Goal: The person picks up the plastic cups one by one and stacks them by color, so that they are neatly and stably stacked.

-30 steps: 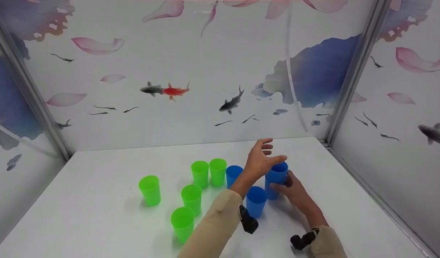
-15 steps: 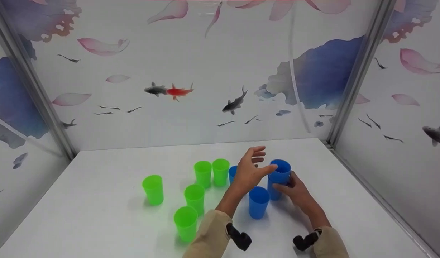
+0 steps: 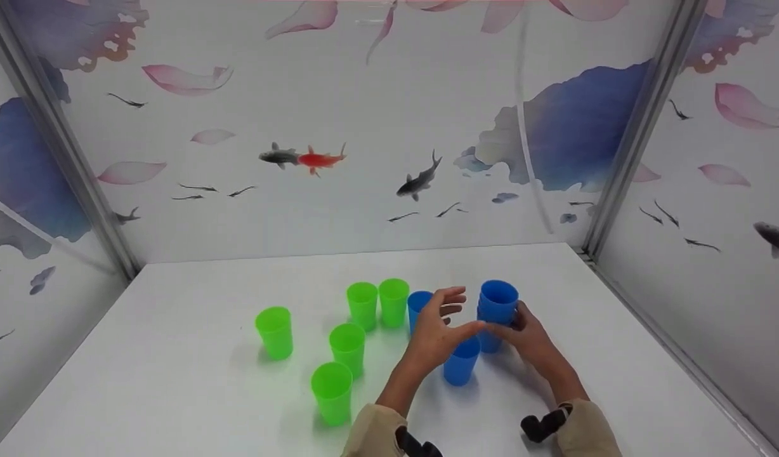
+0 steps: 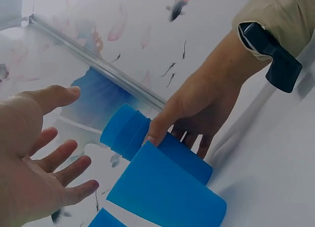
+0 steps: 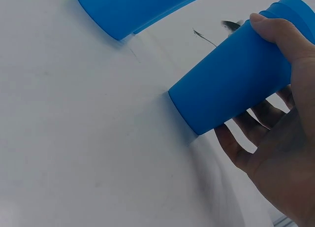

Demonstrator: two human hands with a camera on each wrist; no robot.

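Observation:
My right hand (image 3: 534, 336) grips a stack of nested blue cups (image 3: 498, 298) from the right, thumb in front. In the right wrist view the stack (image 5: 231, 74) stands on the table, with my fingers curled at its side. My left hand (image 3: 432, 331) is held up left of the stack, fingers apart and bent loosely, holding nothing. In the head view its thumb overlaps the rim of a single blue cup (image 3: 460, 367). A further blue cup (image 3: 417, 307) stands behind my left hand, partly hidden. In the left wrist view my left palm (image 4: 34, 158) faces the cups.
Several green cups stand upright on the left: two side by side at the back (image 3: 362, 306), others nearer, and one apart (image 3: 274, 332). The white table (image 3: 142, 381) is enclosed by printed panels with fish and petals, joined by metal posts (image 3: 624, 146).
My left hand has drawn away from the top of the blue stack, moving left and lower toward the front blue cup. My right hand keeps its grip on the stack.

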